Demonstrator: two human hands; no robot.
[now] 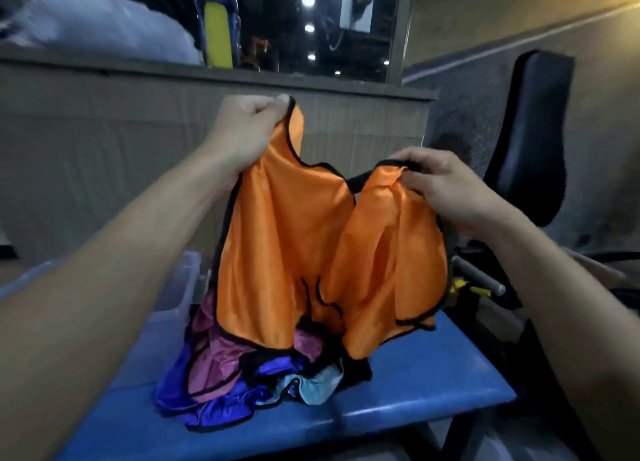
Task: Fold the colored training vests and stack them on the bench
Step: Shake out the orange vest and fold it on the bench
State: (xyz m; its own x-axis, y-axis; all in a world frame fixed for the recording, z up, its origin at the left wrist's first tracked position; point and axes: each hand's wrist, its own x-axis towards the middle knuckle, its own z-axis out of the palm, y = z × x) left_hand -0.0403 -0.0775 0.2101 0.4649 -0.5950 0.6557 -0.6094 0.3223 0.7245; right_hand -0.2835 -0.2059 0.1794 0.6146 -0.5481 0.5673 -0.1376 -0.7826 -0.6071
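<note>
An orange vest (294,239) with black trim hangs in the air above the blue bench (415,384). My left hand (247,131) grips its left shoulder strap, held high. My right hand (446,187) pinches the right shoulder strap, lower down. The vest's hem brushes a loose heap of vests (239,374) on the bench: pink, deep blue and pale blue, all crumpled.
A clear plastic bin (180,287) stands on the bench at the left, behind the heap. A dark padded seat back (530,142) and metal gym gear (478,280) are to the right. A grey low wall (104,142) runs behind, with a yellow bottle (217,27) above it.
</note>
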